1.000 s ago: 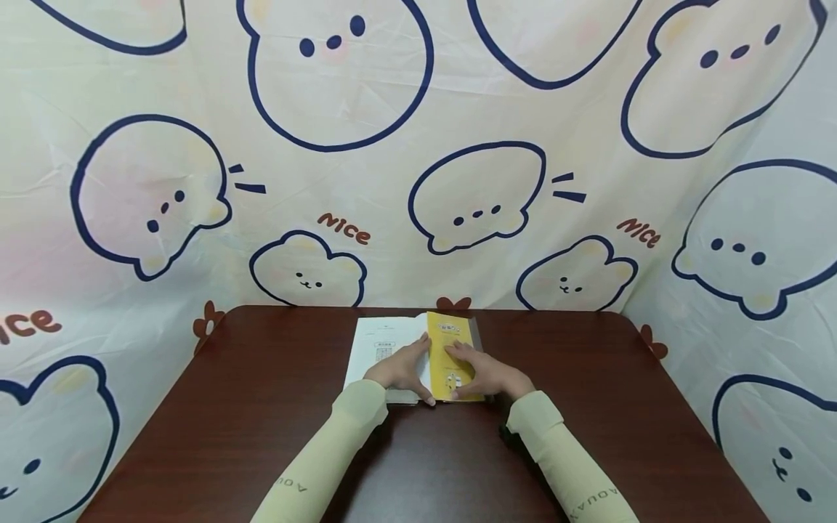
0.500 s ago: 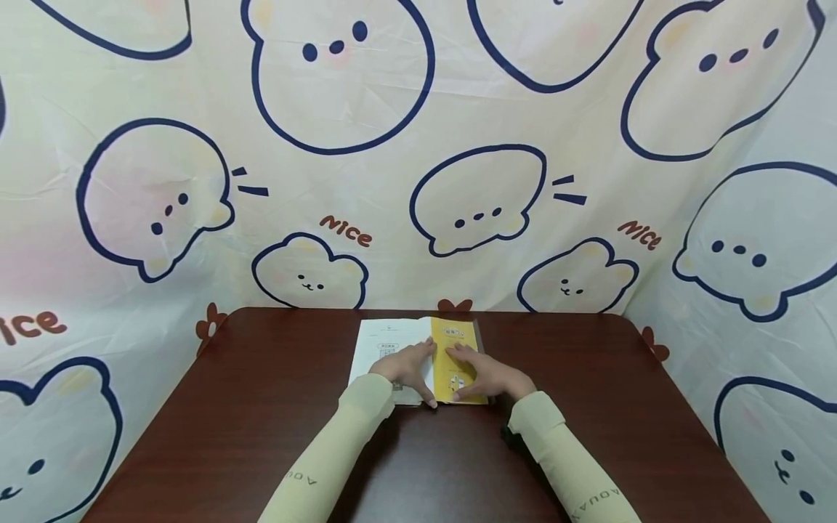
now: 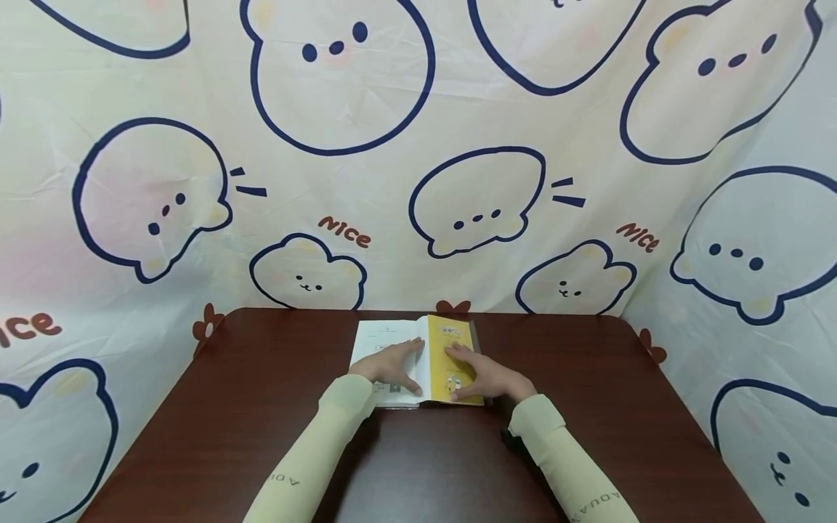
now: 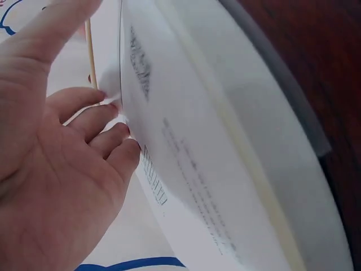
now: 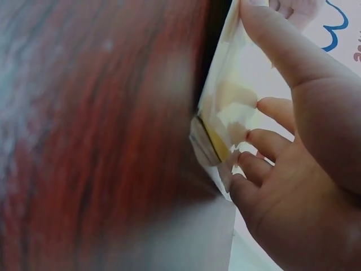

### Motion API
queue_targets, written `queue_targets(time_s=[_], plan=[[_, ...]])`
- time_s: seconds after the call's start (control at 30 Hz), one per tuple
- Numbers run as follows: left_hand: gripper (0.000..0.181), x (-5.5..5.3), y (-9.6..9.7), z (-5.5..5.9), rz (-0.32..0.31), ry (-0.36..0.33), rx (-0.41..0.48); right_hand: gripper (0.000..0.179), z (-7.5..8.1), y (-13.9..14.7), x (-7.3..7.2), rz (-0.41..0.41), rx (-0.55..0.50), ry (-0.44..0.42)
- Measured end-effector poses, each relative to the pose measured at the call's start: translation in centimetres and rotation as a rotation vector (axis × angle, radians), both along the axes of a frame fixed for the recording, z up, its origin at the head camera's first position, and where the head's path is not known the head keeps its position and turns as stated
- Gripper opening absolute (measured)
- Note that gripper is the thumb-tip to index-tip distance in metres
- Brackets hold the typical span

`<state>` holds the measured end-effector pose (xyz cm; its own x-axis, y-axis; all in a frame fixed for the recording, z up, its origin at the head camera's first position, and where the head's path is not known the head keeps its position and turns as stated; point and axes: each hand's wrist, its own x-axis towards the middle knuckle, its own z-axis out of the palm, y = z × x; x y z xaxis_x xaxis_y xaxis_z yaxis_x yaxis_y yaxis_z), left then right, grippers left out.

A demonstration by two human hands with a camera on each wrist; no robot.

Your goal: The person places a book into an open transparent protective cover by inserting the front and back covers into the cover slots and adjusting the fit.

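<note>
An open book lies on the table, a white printed page [image 3: 379, 333] on its left side and a yellow panel [image 3: 439, 363] on its right. My left hand [image 3: 390, 365] rests on the white page with fingers extended and thumb spread toward the near edge. The left wrist view shows its fingertips touching the printed paper [image 4: 186, 135]. On the yellow panel lies my right hand [image 3: 492, 375], thumb and fingers spread. Its fingertips touch the book's surface in the right wrist view, beside a yellow-edged corner [image 5: 219, 138]. My palms hide parts of both sides.
Dark reddish-brown tabletop [image 3: 288, 407] surrounds the book, which is near the far edge. Behind and at both sides hangs a pale curtain [image 3: 386, 189] printed with blue-outlined cartoon faces.
My left hand has slid left, away from the yellow panel's edge, uncovering a white strip beside the fold. My right hand stays almost where it was on the yellow panel.
</note>
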<state>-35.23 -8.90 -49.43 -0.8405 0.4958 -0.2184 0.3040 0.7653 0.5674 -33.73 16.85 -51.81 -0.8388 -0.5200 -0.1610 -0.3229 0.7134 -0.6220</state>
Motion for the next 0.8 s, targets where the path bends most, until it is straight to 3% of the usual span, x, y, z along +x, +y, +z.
queue_targets(time_s=[0.57,0.8], plan=[[0.104,0.5,0.9,-0.2,0.054,-0.026,-0.053,0.095,-0.3,-0.5,0.2,-0.006,-0.021,-0.017],[0.106,0.6,1.8,0.5,0.032,-0.018,-0.121,0.095,-0.3,-0.4,-0.1,-0.001,0.014,-0.012]])
